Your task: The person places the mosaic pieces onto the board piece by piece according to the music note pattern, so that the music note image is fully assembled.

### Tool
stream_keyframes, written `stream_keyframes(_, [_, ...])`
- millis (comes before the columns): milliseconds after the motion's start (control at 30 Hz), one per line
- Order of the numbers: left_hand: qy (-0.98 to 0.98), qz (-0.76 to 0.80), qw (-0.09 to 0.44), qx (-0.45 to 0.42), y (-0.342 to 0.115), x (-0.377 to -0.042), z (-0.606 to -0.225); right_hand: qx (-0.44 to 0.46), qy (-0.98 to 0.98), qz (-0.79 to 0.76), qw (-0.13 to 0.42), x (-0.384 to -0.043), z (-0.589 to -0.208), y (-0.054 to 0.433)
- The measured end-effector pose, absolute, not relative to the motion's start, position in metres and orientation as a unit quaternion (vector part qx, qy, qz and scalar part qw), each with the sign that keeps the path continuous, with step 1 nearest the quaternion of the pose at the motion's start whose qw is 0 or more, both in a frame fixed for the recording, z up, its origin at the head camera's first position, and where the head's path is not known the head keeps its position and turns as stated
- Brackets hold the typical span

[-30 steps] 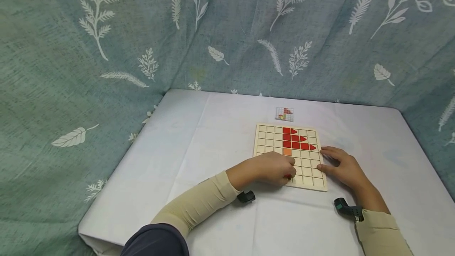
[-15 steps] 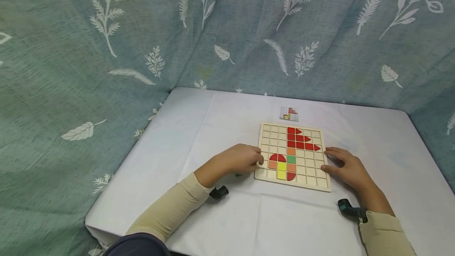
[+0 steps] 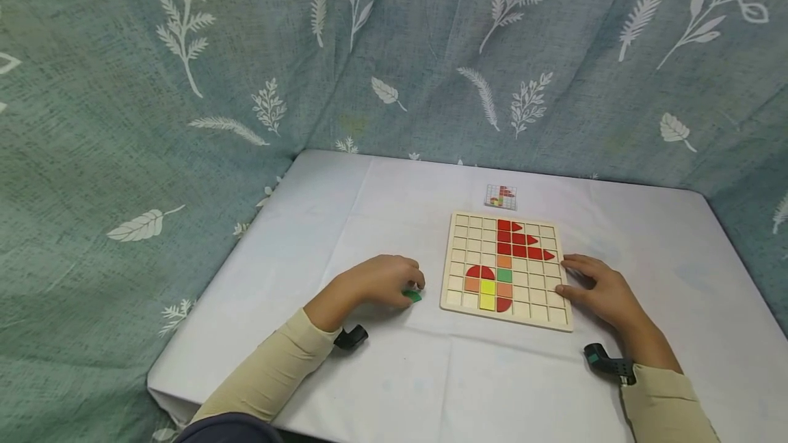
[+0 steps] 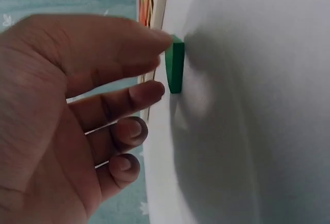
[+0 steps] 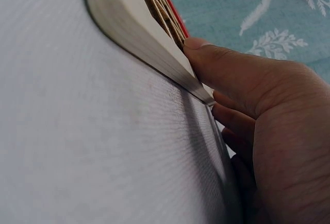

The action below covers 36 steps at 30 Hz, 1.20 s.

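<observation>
My left hand (image 3: 384, 280) is left of the wooden grid board, low over the table, with fingers loosely bent. By its thumb tip lies a green block (image 4: 176, 67); the left wrist view shows the thumb at the block's upper end and the other fingers not closed round it. The pale grid board (image 3: 535, 303) bears red, orange, green and yellow pieces, among them a red quarter-round piece (image 3: 504, 305) near its front edge. At the board's right edge rests my right hand (image 3: 600, 296), its thumb (image 5: 221, 67) and fingers touching the rim without curling round it.
A small pattern card (image 3: 501, 197) with a coloured grid lies behind the board. The white-covered table (image 3: 394, 374) meets a leaf-patterned curtain (image 3: 394, 53) at the back and left.
My left hand has left the red quarter-round piece in the board and moved left to the green block. The right hand stays at the board's edge. The head view has shifted slightly.
</observation>
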<state>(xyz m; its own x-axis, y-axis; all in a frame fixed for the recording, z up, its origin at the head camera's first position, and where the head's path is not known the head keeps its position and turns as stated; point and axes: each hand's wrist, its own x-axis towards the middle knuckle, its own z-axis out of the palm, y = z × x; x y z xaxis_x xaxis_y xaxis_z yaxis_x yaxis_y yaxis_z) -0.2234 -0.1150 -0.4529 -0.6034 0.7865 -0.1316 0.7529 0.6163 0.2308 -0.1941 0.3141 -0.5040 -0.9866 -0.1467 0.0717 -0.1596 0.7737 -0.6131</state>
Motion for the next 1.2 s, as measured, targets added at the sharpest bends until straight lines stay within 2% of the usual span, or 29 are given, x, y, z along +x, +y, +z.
stream_keyframes(433, [0.92, 0.065, 0.09, 0.376, -0.107, -0.226, -0.456, 0.072, -0.941, 0.332, -0.002, -0.195, -0.505, 0.312])
stream_keyframes(767, [0.895, 0.083, 0.093, 0.429, -0.117, -0.229, -0.454, 0.074, -0.944, 0.323, 0.005, -0.195, -0.503, 0.314])
stream_keyframes(1200, [0.882, 0.087, 0.104, 0.451, -0.103, -0.232, -0.448, 0.065, -0.944, 0.324, -0.001, -0.194, -0.505, 0.313])
